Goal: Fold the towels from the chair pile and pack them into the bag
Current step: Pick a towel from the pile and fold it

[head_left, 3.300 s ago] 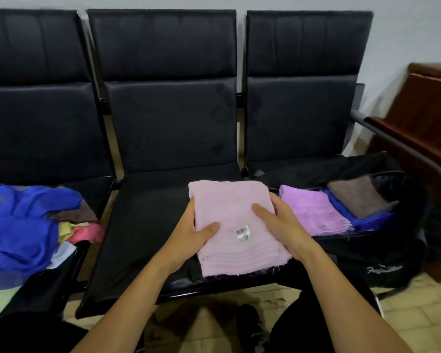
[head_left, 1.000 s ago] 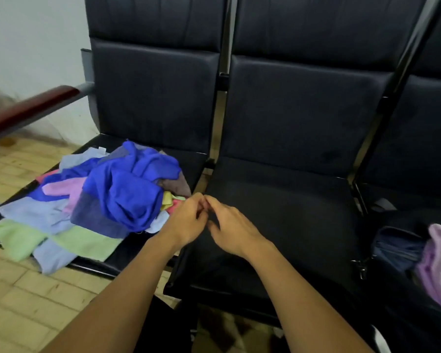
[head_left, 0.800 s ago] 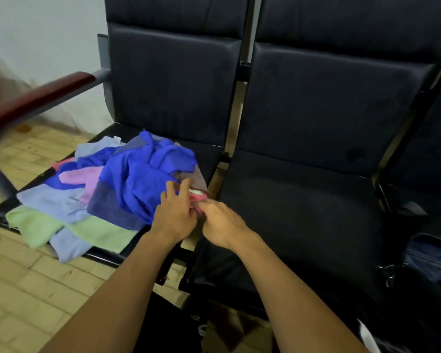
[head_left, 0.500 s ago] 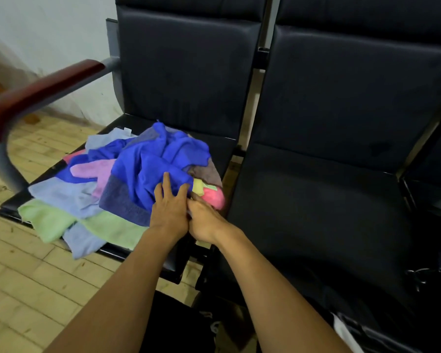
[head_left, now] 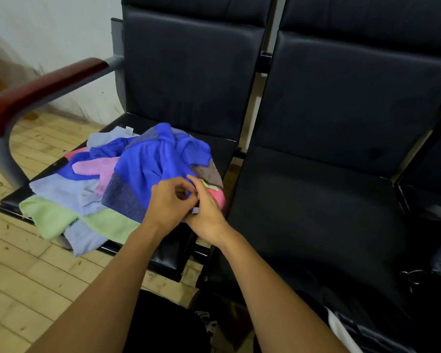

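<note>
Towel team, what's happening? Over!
Left hand and right hand both pinching the blue towel. Pile on left seat. Nothing blocking.

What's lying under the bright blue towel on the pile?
Under the bright blue towel: a pink towel, pale blue towel, green towel, and at its right a grey-brown one. Anything deeper is covered.

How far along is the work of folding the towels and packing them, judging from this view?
Done: cannot be judged, since the bag is barely in view. In hand: the left hand and right hand both pinch cloth at the near edge of the blue towel on the pile. Left: many unfolded towels, among them the green towel and pink towel, lie on the chair seat.
</note>
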Demonstrator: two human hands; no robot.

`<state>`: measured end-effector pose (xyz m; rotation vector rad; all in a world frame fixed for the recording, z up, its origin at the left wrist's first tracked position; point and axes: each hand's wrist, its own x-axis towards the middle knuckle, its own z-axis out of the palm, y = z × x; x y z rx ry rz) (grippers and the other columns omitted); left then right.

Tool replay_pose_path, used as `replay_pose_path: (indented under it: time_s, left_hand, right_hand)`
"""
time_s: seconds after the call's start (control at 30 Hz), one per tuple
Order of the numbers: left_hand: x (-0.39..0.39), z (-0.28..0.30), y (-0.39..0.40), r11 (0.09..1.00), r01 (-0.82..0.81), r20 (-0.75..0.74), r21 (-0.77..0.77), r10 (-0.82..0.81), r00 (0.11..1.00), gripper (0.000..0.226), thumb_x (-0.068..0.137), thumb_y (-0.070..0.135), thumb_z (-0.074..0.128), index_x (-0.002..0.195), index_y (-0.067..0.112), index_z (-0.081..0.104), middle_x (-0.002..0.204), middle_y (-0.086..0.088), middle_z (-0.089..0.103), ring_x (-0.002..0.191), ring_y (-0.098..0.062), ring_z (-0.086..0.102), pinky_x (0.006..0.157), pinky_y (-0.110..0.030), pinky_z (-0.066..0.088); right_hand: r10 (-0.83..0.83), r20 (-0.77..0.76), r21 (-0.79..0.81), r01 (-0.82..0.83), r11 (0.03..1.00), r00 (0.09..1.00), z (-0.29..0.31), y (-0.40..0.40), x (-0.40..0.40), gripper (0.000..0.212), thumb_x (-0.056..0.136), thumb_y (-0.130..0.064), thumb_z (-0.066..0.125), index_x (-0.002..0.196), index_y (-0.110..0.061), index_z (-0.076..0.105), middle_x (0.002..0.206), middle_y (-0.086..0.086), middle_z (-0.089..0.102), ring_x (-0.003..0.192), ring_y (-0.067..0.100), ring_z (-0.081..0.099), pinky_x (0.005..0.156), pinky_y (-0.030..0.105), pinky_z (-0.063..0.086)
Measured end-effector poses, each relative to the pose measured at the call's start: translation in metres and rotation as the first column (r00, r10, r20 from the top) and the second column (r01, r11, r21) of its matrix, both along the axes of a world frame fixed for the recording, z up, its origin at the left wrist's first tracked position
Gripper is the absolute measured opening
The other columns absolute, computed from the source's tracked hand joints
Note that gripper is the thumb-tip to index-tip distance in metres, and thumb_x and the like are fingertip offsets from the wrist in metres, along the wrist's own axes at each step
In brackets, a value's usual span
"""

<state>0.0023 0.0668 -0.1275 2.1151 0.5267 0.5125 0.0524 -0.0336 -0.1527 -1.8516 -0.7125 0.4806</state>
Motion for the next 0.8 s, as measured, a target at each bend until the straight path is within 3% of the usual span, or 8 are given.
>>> replay_pose_path:
  time_s: [0.1, 0.2, 0.3, 0.37, 0.53, 0.63, 0.7, 0.8]
  left_hand:
    - [-0.007, 0.014, -0.014, 0.971, 0.118, 0.102, -0.209, -0.098, 0.990, 0.014, 0.079, -0.006, 0.070, 0.082, 0.008, 0.070, 0.080, -0.006, 0.072, 0.081, -0.023, 0.069, 0.077, -0.026, 0.057]
    - [-0.009, 0.026, -0.029, 0.938, 0.215, 0.224, -0.272, -0.156, 0.962, 0.017, 0.079, -0.003, 0.074, 0.089, 0.009, 0.069, 0.085, -0.003, 0.073, 0.082, -0.015, 0.069, 0.076, -0.021, 0.055]
    - [-0.009, 0.029, -0.047, 0.932, 0.298, 0.286, -0.204, -0.234, 0.929, 0.035, 0.073, 0.014, 0.081, 0.104, 0.015, 0.064, 0.102, 0.001, 0.070, 0.092, -0.008, 0.065, 0.082, -0.018, 0.051]
    - [-0.008, 0.031, -0.065, 0.944, 0.329, 0.269, -0.029, -0.310, 0.912, 0.050, 0.069, 0.031, 0.079, 0.114, 0.021, 0.059, 0.116, 0.008, 0.063, 0.107, -0.007, 0.058, 0.090, -0.015, 0.045]
    - [0.003, 0.033, -0.119, 0.854, 0.481, 0.170, 0.198, -0.513, 0.841, 0.075, 0.068, 0.021, 0.084, 0.129, 0.033, 0.043, 0.127, 0.011, 0.044, 0.122, 0.003, 0.042, 0.104, -0.011, 0.031]
    - [0.013, 0.033, -0.155, 0.879, 0.472, 0.173, 0.063, -0.476, 0.862, 0.050, 0.085, 0.005, 0.067, 0.124, 0.030, 0.049, 0.111, 0.018, 0.059, 0.100, 0.001, 0.059, 0.089, -0.020, 0.046]
    - [0.021, 0.040, -0.174, 0.905, 0.424, 0.227, -0.044, -0.404, 0.886, 0.031, 0.092, 0.000, 0.055, 0.111, 0.023, 0.060, 0.098, 0.012, 0.067, 0.087, -0.005, 0.064, 0.078, -0.021, 0.048]
    - [0.031, 0.052, -0.195, 0.912, 0.380, 0.315, -0.156, -0.318, 0.894, 0.035, 0.093, -0.006, 0.050, 0.096, 0.025, 0.065, 0.094, 0.009, 0.070, 0.090, -0.004, 0.065, 0.081, -0.018, 0.049]
  right_hand:
    - [-0.023, -0.027, 0.041, 0.025, 0.999, 0.999, 0.006, -0.020, 0.005, 0.064, 0.081, 0.002, 0.071, 0.131, -0.033, 0.050, 0.127, -0.004, 0.061, 0.114, 0.013, 0.062, 0.090, 0.042, 0.058]
    - [-0.070, 0.035, 0.059, 0.068, 0.996, 0.997, 0.023, -0.046, 0.011, 0.040, 0.084, -0.007, 0.071, 0.115, -0.029, 0.059, 0.109, -0.004, 0.067, 0.098, 0.011, 0.066, 0.083, 0.038, 0.059]
    - [-0.175, 0.005, 0.112, 0.174, 0.978, 0.985, 0.039, -0.072, 0.014, 0.023, 0.084, -0.009, 0.074, 0.093, -0.023, 0.059, 0.089, -0.002, 0.066, 0.074, 0.009, 0.060, 0.063, 0.028, 0.053]
    - [-0.260, -0.188, 0.202, 0.297, 0.933, 0.947, 0.052, -0.094, 0.016, 0.023, 0.086, -0.003, 0.072, 0.089, -0.016, 0.053, 0.082, 0.006, 0.060, 0.066, 0.015, 0.056, 0.053, 0.028, 0.048]
    - [-0.062, -0.724, 0.448, 0.537, 0.715, 0.687, 0.093, -0.164, 0.020, 0.011, 0.094, -0.003, 0.063, 0.098, -0.009, 0.054, 0.092, 0.011, 0.071, 0.083, 0.016, 0.072, 0.064, 0.024, 0.058]
    - [0.010, -0.775, 0.470, 0.566, 0.677, 0.632, 0.105, -0.202, 0.016, 0.010, 0.092, -0.002, 0.064, 0.102, -0.002, 0.063, 0.100, 0.018, 0.071, 0.091, 0.021, 0.074, 0.074, 0.027, 0.061]
    - [0.004, -0.751, 0.478, 0.540, 0.693, 0.661, 0.107, -0.226, 0.014, 0.022, 0.091, 0.002, 0.064, 0.113, 0.003, 0.063, 0.107, 0.020, 0.069, 0.097, 0.024, 0.072, 0.079, 0.030, 0.061]
    - [-0.145, -0.643, 0.413, 0.500, 0.761, 0.752, 0.104, -0.261, 0.015, 0.032, 0.090, 0.008, 0.064, 0.121, 0.002, 0.062, 0.102, 0.017, 0.070, 0.095, 0.022, 0.072, 0.077, 0.032, 0.060]
